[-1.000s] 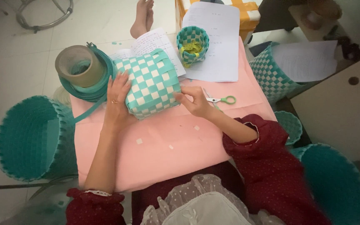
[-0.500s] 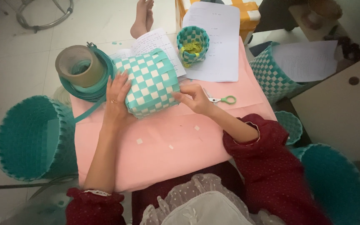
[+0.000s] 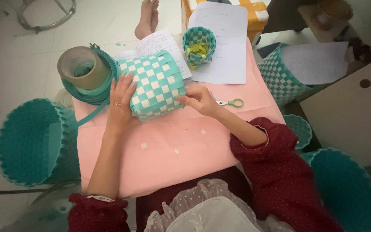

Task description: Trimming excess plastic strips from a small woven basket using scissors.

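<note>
Hands, left hand (image 3: 120, 105) and right hand (image 3: 199, 99), flank checkered basket (image 3: 156, 84).

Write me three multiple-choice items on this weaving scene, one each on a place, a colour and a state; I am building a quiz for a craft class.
1. Where do the scissors lie?
A. on the pink table, right of the right hand
B. inside the small cup basket
C. on the floor

2. What colours is the woven basket between the hands?
A. red and black
B. teal and white
C. all yellow

3. How is the left hand placed?
A. flat against the basket's side
B. raised in the air
C. gripping the strap roll

Key: 1 A, the green handles rest on pink; 2 B, its checks show it; 3 A, the palm presses the weave.
</note>
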